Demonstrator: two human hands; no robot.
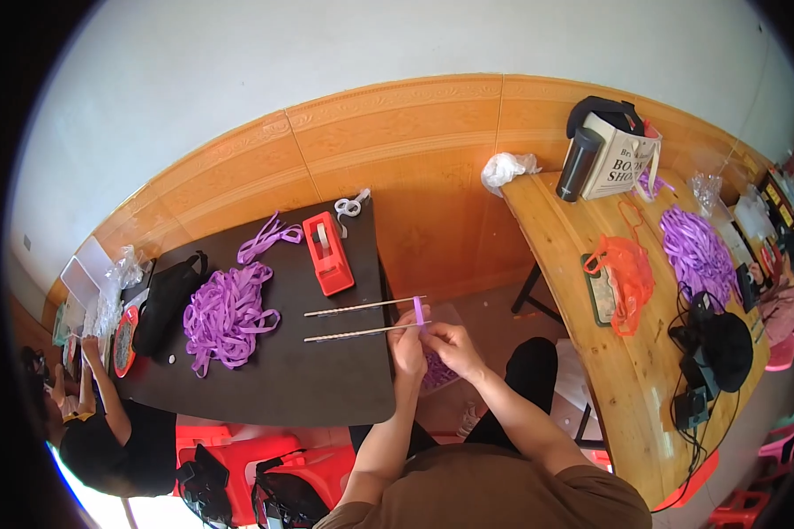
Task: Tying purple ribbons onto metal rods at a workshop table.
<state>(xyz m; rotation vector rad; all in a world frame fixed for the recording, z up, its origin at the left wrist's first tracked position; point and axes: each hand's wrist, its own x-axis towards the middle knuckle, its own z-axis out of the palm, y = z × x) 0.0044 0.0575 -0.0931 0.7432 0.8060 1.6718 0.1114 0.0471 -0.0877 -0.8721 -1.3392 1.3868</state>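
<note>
Two thin twisted metal rods (353, 334) extend side by side over the right edge of the dark table. A short purple ribbon (419, 310) spans their right ends. My left hand (408, 348) is closed at the nearer rod's end, with its fingertips on the ribbon. Beside it, my right hand (454, 347) pinches the ribbon's lower part. The fingers hide the exact grip. A big heap of purple ribbon (228, 317) lies on the dark table, left of the rods. Below my hands, a container with purple strips (438, 370) is partly covered.
On the dark table (300, 388) are a red tape dispenser (328, 256), white scissors (353, 204) and a black bag (166, 304). The wooden table (582, 282) at right holds more purple ribbon (697, 251), an orange plastic bag (628, 282) and a black cap (726, 351). Another person (119, 441) sits far left.
</note>
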